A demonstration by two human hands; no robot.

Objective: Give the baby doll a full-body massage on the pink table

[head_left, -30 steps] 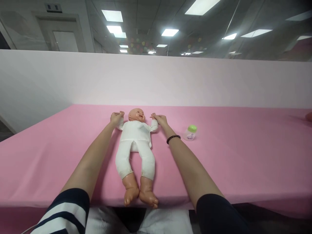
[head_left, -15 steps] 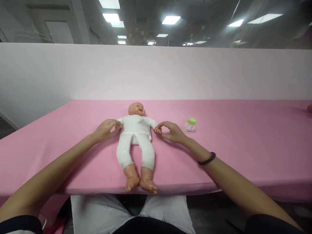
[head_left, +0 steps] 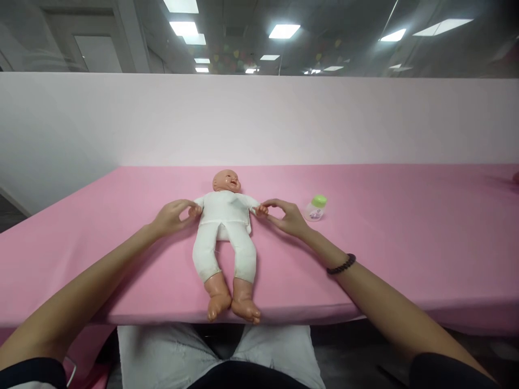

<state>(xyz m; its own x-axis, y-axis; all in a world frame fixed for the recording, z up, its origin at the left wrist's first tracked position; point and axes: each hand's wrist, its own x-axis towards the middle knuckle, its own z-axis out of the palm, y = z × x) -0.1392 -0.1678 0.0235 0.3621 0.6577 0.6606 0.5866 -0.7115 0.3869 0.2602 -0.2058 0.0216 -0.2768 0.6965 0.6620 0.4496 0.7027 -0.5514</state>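
My left hand (head_left: pixel 172 218) and right hand (head_left: pixel 287 218) reach forward, fingers pinched narrow on the small vinyl hands of the baby doll (head_left: pixel 224 216). It lies face-up in white cloth on the pink-covered table (head_left: pixel 385 259), a green-capped plastic bottle (head_left: pixel 317 208) just beyond my right hand.

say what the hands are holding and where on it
Both hands hold a doll at the ends of its arms: the left hand pinches the arm on its side at the doll's small hand, and the right hand does the same on the other side.
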